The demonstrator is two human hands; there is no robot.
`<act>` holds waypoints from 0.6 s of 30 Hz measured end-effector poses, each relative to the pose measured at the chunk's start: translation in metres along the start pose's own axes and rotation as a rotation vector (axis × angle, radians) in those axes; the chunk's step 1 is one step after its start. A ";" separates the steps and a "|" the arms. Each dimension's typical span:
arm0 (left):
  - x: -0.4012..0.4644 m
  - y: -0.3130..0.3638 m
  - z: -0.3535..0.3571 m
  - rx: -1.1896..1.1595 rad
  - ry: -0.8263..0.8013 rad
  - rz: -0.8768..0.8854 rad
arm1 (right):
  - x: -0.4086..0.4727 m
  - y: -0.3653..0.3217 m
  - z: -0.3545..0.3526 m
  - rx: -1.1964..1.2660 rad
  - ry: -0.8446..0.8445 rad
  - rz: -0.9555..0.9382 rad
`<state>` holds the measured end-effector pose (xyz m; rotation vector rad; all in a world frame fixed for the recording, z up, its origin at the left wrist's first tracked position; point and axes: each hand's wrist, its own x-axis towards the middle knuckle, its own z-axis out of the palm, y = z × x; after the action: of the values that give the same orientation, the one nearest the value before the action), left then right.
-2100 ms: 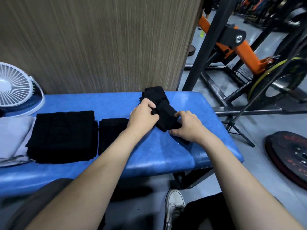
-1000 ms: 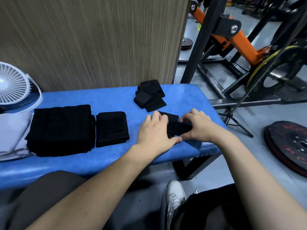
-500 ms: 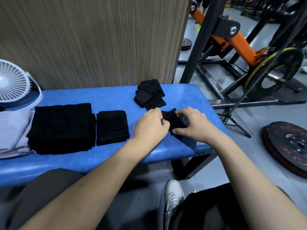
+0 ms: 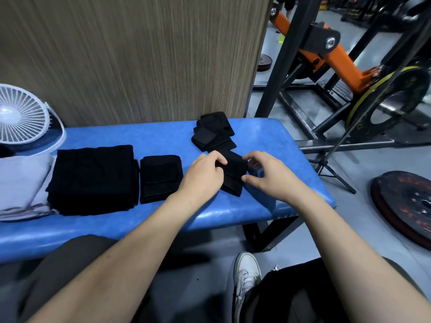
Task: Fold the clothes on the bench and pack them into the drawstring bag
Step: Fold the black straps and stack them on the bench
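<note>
Black cloth piece [image 4: 234, 174] on blue bench [image 4: 163, 138], near its right end | left hand [image 4: 204, 174] fingers curled, gripping its left edge | right hand [image 4: 268, 174] thumb and curled fingers touching its right edge

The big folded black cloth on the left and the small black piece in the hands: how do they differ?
The large folded black cloth is far bigger than the small black fabric piece. The large cloth lies flat and untouched on the blue padded bench; the small piece is held by the left hand and right hand. The large cloth lies square to the bench edge; the small piece lies askew. Both are black fabric.
</note>
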<state>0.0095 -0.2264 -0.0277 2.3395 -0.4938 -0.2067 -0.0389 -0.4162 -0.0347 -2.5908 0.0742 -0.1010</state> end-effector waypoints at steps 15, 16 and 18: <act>0.003 -0.001 -0.019 -0.437 0.174 -0.014 | 0.015 -0.038 -0.011 0.692 0.014 0.177; 0.001 -0.003 -0.024 -0.425 0.182 -0.012 | 0.018 -0.044 -0.012 0.737 0.018 0.166; -0.006 -0.009 -0.037 -0.333 0.191 0.000 | 0.024 -0.055 -0.010 0.774 0.015 0.146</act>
<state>0.0167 -0.1950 -0.0068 2.0089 -0.3363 -0.0587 -0.0138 -0.3763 0.0041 -1.8059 0.1876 -0.0753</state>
